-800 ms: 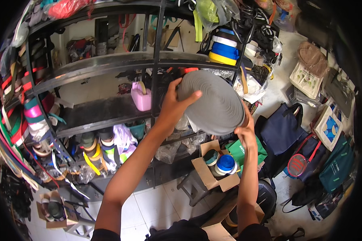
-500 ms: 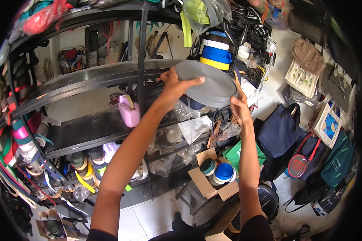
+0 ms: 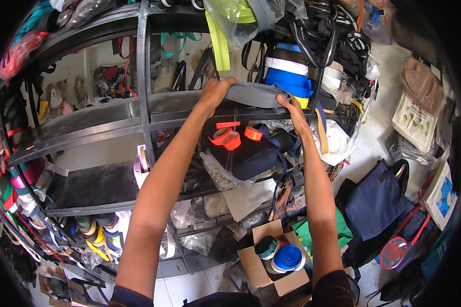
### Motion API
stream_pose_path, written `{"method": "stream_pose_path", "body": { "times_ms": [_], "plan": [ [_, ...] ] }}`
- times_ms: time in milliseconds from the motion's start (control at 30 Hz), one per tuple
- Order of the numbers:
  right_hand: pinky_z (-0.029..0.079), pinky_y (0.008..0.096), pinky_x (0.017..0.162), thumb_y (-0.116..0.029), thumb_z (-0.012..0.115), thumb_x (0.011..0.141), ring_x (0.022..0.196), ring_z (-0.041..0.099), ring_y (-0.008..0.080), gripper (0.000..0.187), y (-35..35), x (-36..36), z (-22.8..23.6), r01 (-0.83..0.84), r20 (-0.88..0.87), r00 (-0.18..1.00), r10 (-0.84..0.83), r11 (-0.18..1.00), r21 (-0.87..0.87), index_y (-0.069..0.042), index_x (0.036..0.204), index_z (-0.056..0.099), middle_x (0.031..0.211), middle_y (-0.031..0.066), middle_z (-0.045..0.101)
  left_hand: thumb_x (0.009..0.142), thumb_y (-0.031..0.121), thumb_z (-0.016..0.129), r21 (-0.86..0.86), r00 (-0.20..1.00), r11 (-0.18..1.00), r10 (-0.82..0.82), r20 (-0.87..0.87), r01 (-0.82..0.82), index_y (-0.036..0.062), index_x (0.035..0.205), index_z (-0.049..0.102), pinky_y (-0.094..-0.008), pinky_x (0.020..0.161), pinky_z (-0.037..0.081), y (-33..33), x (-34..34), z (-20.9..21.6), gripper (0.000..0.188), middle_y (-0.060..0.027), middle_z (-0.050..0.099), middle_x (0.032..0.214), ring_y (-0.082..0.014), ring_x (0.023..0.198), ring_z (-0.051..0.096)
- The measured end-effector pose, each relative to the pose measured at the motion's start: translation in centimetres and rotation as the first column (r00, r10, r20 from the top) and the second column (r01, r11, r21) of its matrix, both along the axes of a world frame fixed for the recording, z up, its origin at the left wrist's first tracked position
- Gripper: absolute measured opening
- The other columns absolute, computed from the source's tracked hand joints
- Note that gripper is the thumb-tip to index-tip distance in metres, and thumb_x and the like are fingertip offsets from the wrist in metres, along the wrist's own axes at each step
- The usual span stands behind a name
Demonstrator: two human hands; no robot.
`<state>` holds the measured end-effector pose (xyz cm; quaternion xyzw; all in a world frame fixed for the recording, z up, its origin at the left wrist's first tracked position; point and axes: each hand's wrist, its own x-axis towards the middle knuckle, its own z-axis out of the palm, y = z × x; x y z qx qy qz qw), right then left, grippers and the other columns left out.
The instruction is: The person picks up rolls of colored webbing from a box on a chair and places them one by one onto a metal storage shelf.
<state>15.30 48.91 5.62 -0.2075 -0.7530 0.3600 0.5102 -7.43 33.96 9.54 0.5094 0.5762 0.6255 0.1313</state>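
Note:
A wide coiled roll of grey webbing lies nearly level at the black metal shelf, seen mostly edge-on. My left hand is closed on its left end. At its right end my right hand grips the rim, thumb on the near side. The roll hides most of the fingers, and I cannot tell whether it rests on the shelf. Just right of it stands a stack of blue, white and yellow webbing rolls. Below, small orange tape rolls lie on dark blue fabric.
A pink tape dispenser stands on the lower shelf at left. Below my right forearm is an open cardboard box holding a blue roll and others. Navy bags hang at right. Lime strapping dangles above the grey roll.
The grey roll has gone from tilted, its flat face showing, to nearly level and farther forward at the shelf. Both hands moved with it. The view has shifted, revealing the orange rolls.

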Motion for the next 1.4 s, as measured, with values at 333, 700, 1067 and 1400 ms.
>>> {"method": "stream_pose_path", "body": {
  "times_ms": [333, 700, 1067, 1400],
  "plan": [
    [0.021, 0.0446, 0.111, -0.074, 0.069, 0.064, 0.126, 0.047, 0.0320, 0.104, 1.6, -1.9, 0.0, 0.222, 0.090, 0.964, -0.251, 0.943, 0.246, -0.007, 0.141, 0.047, 0.130, 0.0190, 0.056, 0.086, 0.048, 0.055, -0.142, 0.894, 0.937, 0.249, -0.372, -0.320, -0.0123, 0.127, 0.048, -0.0523, 0.106, 0.029, 3.4, -0.8, 0.4, 0.073, -0.0277, 0.047, 0.137, -0.0420, 0.129, 0.041],
    [0.033, 0.0600, 0.097, -0.064, 0.047, 0.088, 0.112, 0.055, 0.0434, 0.072, 1.8, -5.2, -3.0, 0.515, 0.073, 0.754, -0.653, 0.657, 0.551, -0.013, 0.139, 0.048, 0.123, 0.0207, 0.060, 0.089, 0.066, 0.047, 0.191, 0.372, 0.962, 0.252, -0.893, -0.194, 0.0115, 0.128, 0.060, -0.0422, 0.095, 0.047, 1.2, 2.1, -2.6, 0.068, -0.0168, 0.063, 0.122, -0.0359, 0.111, 0.061],
    [0.038, 0.0432, 0.084, -0.010, 0.064, 0.083, 0.086, 0.055, 0.0303, 0.013, -21.1, 1.2, -22.9, 0.547, -0.387, 0.807, -0.446, 0.810, 0.209, -0.004, 0.092, 0.058, 0.086, 0.0106, 0.057, 0.094, 0.045, 0.054, 0.717, -0.314, 0.664, 0.649, -0.693, -0.211, 0.0252, 0.145, 0.040, -0.0624, 0.106, 0.027, -0.4, 3.6, -6.4, 0.056, -0.0055, 0.038, 0.151, -0.0330, 0.139, 0.034],
    [0.050, 0.0424, 0.079, -0.027, 0.052, 0.090, 0.085, 0.065, 0.0326, 0.024, -51.2, 19.8, -57.9, 0.582, 0.735, 0.668, -0.114, 0.695, -0.422, -0.011, 0.094, 0.070, 0.091, 0.0106, 0.069, 0.096, 0.019, 0.057, -0.304, 0.462, 0.586, -0.795, -0.393, 0.751, 0.0051, 0.092, 0.064, -0.0315, 0.075, 0.049, -16.1, 20.2, -36.7, 0.016, -0.0081, 0.068, 0.093, -0.0166, 0.079, 0.064]
  ]
}}
